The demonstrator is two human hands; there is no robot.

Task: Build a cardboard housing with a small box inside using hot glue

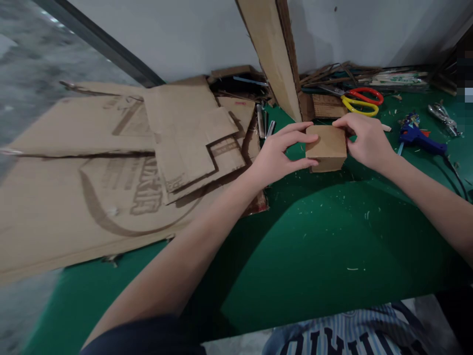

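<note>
A small cardboard box [327, 148] is down low at the green counter [314, 246], close to the back edge and a bit right of the middle. The left hand [275, 158] holds its left side, and the fingers [295, 135] curl around the top and bottom edges. The right hand [365, 140] holds its right side, with the fingers pinched on the top corner. Red and yellow scissors [362, 101] lie just behind the box, by the wall. A blue glue gun [421, 139] lies near the right edge. Flat cardboard sheets [111, 172] cover the left side. A tall cardboard strip [271, 54] leans on the wall near the box. A wide green patch with tiny scraps shows at the front edge, between the arms.
</note>
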